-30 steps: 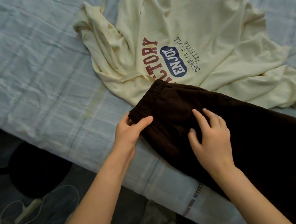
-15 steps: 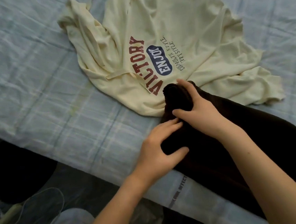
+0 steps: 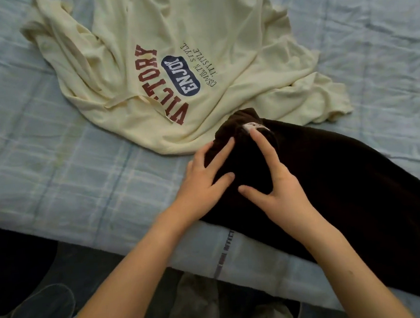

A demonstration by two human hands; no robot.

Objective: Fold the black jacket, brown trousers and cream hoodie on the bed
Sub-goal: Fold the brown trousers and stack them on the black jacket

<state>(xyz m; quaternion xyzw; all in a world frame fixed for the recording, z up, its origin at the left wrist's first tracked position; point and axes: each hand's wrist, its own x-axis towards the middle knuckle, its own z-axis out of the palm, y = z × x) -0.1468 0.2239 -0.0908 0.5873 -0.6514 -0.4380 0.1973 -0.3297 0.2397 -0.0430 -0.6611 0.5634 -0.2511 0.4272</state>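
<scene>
The brown trousers lie doubled lengthwise along the bed's near edge, running from the middle toward the lower right. Their bunched waistband shows a small white label and overlaps the hem of the cream hoodie. The hoodie is spread crumpled on the bed, printed side up. My left hand rests on the waist end with straight fingers and the thumb spread. My right hand presses beside it, its index finger reaching the label. No black jacket is identifiable.
The bed's pale blue checked sheet stretches bare to the left and at the far right. The mattress edge runs diagonally below my arms. On the dark floor are a grey slipper and some crumpled cloth.
The trousers' waist got folded over onto itself and now looks narrower. My right hand slid back from the waistband tip, my left hand moved up onto it, and the white label came into sight.
</scene>
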